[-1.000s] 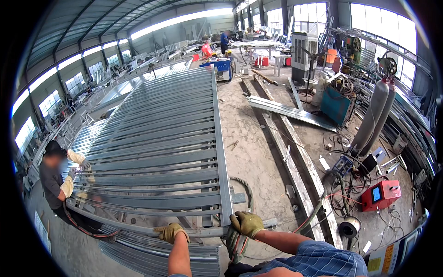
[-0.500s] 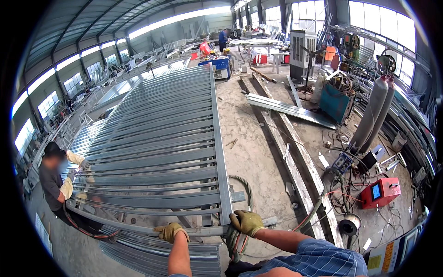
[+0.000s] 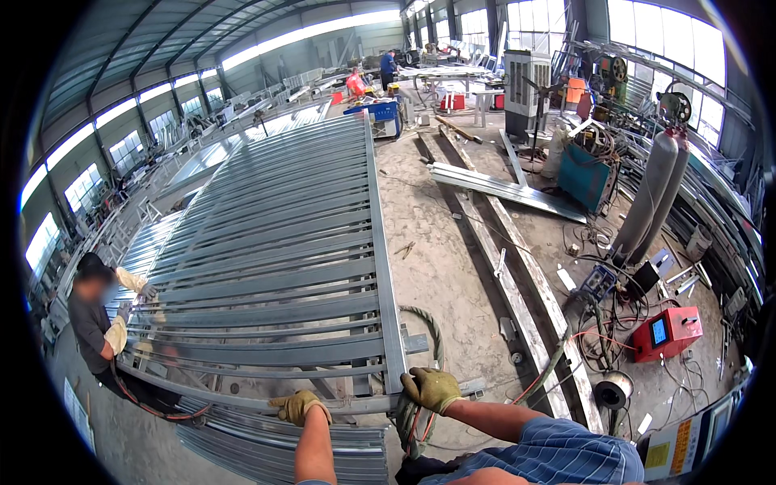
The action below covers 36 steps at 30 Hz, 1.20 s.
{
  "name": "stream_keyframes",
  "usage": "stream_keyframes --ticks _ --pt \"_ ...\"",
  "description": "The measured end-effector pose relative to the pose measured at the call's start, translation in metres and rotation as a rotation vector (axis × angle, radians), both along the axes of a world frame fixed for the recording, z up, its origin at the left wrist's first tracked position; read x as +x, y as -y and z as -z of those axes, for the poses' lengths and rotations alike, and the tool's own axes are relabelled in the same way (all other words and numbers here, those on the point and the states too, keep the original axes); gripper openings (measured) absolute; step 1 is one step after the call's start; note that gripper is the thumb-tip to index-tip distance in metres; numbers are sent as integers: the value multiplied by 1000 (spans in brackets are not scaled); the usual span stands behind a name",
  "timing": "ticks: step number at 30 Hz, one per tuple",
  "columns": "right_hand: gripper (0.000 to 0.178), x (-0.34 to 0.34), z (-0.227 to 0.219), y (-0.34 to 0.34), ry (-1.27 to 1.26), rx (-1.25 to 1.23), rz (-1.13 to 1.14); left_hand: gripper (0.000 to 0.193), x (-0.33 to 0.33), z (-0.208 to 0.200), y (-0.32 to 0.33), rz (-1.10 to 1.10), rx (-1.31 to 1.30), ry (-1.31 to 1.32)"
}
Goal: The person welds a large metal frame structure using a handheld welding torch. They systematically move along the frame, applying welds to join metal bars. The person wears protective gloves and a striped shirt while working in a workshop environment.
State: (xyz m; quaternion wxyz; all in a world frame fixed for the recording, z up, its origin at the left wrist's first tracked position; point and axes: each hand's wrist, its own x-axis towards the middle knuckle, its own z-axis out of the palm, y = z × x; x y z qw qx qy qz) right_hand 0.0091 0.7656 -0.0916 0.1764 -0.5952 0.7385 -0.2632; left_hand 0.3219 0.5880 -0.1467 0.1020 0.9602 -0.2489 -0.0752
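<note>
A long grating-like frame of grey metal tubes (image 3: 275, 311) stretches away from me, its many bars lying crosswise. My left hand (image 3: 301, 406), in a yellowish work glove, is closed over the near end tube (image 3: 242, 399). At the near right corner, my right hand (image 3: 433, 390), gloved alike, grips the end of the long side tube (image 3: 388, 315). Its fingertips are partly hidden against the metal. Below that corner hangs a bundle of cables and hoses (image 3: 412, 424). At the frame's left edge a co-worker (image 3: 93, 315) in light gauntlets leans over the bars, hands close to a bright spot.
Below the near tube lies a stack of metal profiles (image 3: 283, 444). To the right are two long beams (image 3: 525, 356), a red machine with a screen (image 3: 667, 333), a wire spool (image 3: 613, 390), grey gas cylinders (image 3: 651, 194) and a teal machine (image 3: 586, 178). Cables trail across the floor.
My view has shifted very slightly. Both my hands keep the same hold on the frame, and the co-worker stays at the left edge.
</note>
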Motion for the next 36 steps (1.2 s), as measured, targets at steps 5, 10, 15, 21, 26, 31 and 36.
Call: stream_keyframes --ticks 5,10,15,21,26,31,36 --pt "58 4 -2 1 24 -16 -3 89 14 19 12 -25 89 101" --pt "58 1 -4 1 15 7 -15 93 11 10 9 31 79 -5" --pt "57 1 0 0 16 -5 -15 108 0 -23 -8 5 -33 -137" --pt "57 -1 3 0 0 1 -19 105 -10 -33 -10 -12 -53 -178" --pt "57 3 3 2 11 3 -13 100 1 -17 -7 -14 -76 -104" --pt "57 3 5 1 22 -48 0 101 0 -20 -7 0 -65 -140" --pt "56 0 6 1 9 -64 2 96 -10 -38 -15 22 -50 -186"
